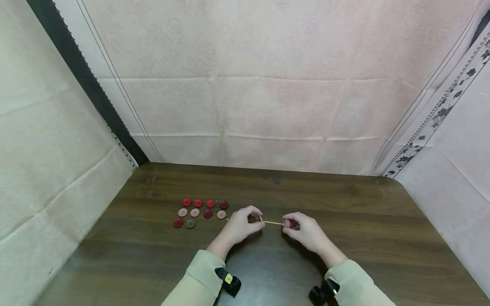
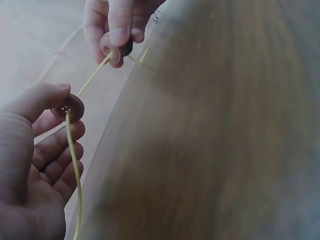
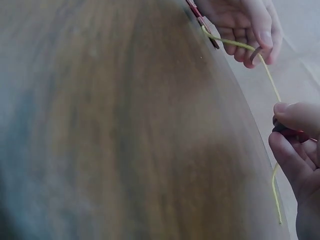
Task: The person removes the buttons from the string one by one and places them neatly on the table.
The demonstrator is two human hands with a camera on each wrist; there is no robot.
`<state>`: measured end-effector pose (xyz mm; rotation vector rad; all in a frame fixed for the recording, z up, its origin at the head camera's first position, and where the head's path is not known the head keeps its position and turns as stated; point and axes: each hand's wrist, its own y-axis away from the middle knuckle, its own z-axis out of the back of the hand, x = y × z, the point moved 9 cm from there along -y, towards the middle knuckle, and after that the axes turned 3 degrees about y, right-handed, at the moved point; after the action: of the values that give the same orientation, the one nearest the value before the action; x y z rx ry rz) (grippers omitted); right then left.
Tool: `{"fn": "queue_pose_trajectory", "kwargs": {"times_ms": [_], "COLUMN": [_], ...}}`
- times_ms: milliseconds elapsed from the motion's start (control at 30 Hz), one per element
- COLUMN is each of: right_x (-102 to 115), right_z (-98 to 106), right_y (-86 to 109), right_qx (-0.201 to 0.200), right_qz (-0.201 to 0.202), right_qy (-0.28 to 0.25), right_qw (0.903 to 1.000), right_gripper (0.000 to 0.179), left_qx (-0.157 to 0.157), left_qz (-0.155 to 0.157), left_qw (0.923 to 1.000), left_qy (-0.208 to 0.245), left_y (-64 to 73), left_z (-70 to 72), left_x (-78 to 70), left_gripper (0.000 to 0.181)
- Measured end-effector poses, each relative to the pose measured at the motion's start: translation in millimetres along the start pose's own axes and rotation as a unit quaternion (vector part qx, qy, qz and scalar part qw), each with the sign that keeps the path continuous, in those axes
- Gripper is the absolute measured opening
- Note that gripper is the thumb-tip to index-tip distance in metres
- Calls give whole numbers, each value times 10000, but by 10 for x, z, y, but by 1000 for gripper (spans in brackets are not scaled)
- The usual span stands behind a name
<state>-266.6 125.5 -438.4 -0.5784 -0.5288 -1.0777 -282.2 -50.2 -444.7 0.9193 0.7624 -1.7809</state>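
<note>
A yellow cord (image 1: pixel 272 222) runs taut between the two hands. My left hand (image 1: pixel 240 225) pinches a dark reddish button (image 2: pixel 75 107) between thumb and fingers, with the cord passing through it and trailing down past the palm in the left wrist view. Over to the right, my right hand (image 1: pixel 308 233) pinches a small stack of buttons (image 1: pixel 289 224) strung on the same cord; a pale pink one faces the left hand and darker ones sit behind it. The cord's short free end (image 3: pixel 278 200) hangs beyond the right hand's fingers in the right wrist view.
Left of the hands, loose buttons lie in rough rows on the brown wooden table (image 1: pixel 383 246): red ones (image 1: pixel 197 203), pale pink ones (image 1: pixel 195 212), dark red ones (image 1: pixel 208 213) and a greyish one (image 1: pixel 190 223). Light cloth (image 1: pixel 268 106) hangs behind the table and on both sides.
</note>
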Motion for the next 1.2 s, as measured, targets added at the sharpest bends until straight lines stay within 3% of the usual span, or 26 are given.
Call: {"fn": "queue_pose_trajectory", "kwargs": {"times_ms": [500,700,1200], "right_x": [-48,-53,-71], "right_z": [17,22,44], "right_y": [26,28,35], "right_qx": [-24,-27,-57], "right_qz": [-174,-137,-194], "right_qy": [69,85,134], "right_qw": [9998,9999,9997], "right_gripper": [29,29,30], "left_qx": [-88,-275,-444], "left_qz": [128,210,165], "left_qw": [9998,9994,9989], "left_qy": [88,44,76], "left_y": [89,123,200], "left_z": [178,258,417], "left_x": [128,178,188], "left_gripper": [25,18,18]}}
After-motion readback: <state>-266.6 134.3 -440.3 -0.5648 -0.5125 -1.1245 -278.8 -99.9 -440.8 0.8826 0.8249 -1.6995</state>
